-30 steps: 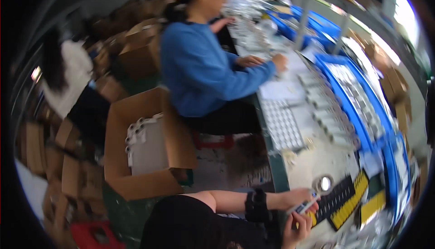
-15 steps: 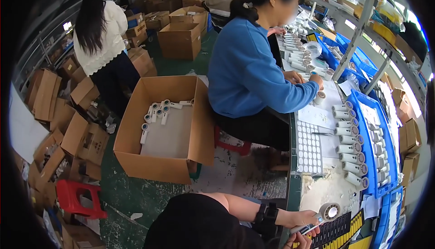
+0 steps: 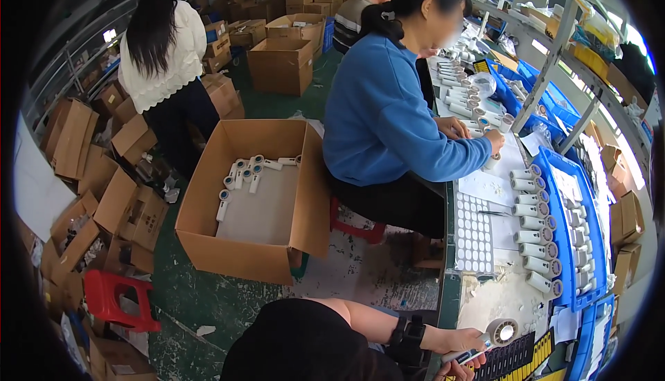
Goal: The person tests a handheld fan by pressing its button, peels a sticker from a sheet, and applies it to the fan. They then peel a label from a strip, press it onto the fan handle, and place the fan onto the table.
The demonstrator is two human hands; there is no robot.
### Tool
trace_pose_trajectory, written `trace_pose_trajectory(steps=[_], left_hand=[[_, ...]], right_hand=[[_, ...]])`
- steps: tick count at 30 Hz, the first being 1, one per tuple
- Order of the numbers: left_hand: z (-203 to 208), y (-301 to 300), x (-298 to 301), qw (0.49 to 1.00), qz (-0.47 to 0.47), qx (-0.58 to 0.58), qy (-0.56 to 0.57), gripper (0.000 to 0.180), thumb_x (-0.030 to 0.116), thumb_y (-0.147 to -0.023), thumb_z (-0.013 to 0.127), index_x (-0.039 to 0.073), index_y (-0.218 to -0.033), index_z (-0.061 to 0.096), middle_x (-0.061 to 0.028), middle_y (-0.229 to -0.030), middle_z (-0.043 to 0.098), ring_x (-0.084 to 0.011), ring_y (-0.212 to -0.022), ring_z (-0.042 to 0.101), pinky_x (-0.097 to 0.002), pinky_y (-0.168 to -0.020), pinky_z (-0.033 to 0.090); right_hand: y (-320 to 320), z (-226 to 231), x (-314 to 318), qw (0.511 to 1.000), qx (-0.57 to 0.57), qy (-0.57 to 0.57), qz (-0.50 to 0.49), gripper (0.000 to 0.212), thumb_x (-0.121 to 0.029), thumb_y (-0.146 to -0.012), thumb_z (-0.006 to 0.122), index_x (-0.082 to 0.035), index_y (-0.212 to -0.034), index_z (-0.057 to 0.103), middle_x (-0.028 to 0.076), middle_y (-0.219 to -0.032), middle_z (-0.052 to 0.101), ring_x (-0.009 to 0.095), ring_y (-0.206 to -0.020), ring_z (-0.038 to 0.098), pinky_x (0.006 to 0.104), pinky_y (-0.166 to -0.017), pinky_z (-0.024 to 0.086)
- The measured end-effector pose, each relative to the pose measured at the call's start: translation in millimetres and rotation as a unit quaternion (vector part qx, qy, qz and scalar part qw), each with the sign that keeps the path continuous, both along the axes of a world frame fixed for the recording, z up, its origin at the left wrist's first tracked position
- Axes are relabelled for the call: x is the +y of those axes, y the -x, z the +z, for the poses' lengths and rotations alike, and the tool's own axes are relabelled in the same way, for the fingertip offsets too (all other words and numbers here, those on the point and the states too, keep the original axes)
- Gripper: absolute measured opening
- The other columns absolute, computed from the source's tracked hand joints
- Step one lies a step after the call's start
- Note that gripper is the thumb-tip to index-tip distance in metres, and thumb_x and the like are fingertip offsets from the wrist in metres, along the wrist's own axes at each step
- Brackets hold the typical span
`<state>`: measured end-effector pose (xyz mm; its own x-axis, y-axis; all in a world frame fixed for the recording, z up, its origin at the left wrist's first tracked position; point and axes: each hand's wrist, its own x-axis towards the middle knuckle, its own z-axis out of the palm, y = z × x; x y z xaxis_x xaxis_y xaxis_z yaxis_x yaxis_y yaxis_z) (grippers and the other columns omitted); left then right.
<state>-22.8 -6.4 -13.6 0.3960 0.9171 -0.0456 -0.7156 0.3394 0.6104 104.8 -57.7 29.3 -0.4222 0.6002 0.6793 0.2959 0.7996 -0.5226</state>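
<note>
Near the lower right, my left hand (image 3: pixel 463 340), on the arm with a black wrist strap, is closed around a white handheld device (image 3: pixel 503 332) with a round, ring-shaped head. The head points right, and its handle slopes down to the left. Just below, my right hand (image 3: pixel 458 370) has its fingers closed at the underside of the handle; the picture's lower edge cuts it off. Beside the hands lies a dark strip of black and yellow pieces (image 3: pixel 509 361). A row of similar white devices (image 3: pixel 535 250) lies farther along the bench.
A sheet of round white stickers (image 3: pixel 474 232) and tweezers (image 3: pixel 495 213) lie on the bench. Blue bins (image 3: pixel 564 298) line its right side. A co-worker in blue (image 3: pixel 388 104) handles devices ahead. An open carton (image 3: pixel 235 260) and a red stool (image 3: pixel 121 301) stand on the floor.
The view has shifted slightly. My hands still hold the device at nearly the same place, and its round head now sits a little lower. The co-worker's hands have moved slightly.
</note>
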Motion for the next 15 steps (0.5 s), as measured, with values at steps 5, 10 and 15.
trace_pose_trajectory(steps=[5,10,15], left_hand=[[-1.1,1.3,0.7,1.0,-0.002,-0.006,0.004,0.034,0.021,-0.089,0.051,-0.002,-0.111,0.041,-0.0133,-0.099,0.057,-0.0173,-0.084,0.059,-0.0282,-0.072,0.052],[-3.6,2.3,0.3,1.0,-0.005,-0.012,0.007,0.033,0.02,-0.089,0.051,-0.002,-0.111,0.04,-0.0138,-0.1,0.057,-0.0175,-0.084,0.059,-0.0287,-0.073,0.052],[-3.3,3.1,-1.1,1.0,0.005,-0.02,0.017,0.034,0.016,-0.086,0.052,-0.004,-0.111,0.04,-0.0141,-0.095,0.059,-0.0175,-0.08,0.061,-0.0297,-0.07,0.054]], right_hand=[[-1.2,-5.8,2.3,1.0,0.01,0.008,0.001,0.016,-0.001,-0.071,0.07,-0.003,-0.087,0.067,0.012,-0.08,0.062,0.026,-0.078,0.059,0.0362,-0.074,0.047],[-1.6,-5.7,1.4,1.0,0.01,0.024,0.007,0.018,0.002,-0.071,0.069,-0.002,-0.089,0.067,0.013,-0.084,0.062,0.026,-0.079,0.059,0.0358,-0.075,0.048],[-1.7,-9.2,2.8,0.999,0.012,0.026,0.015,0.02,0.003,-0.071,0.067,0.0,-0.091,0.065,0.014,-0.088,0.062,0.026,-0.081,0.059,0.0355,-0.077,0.048]])
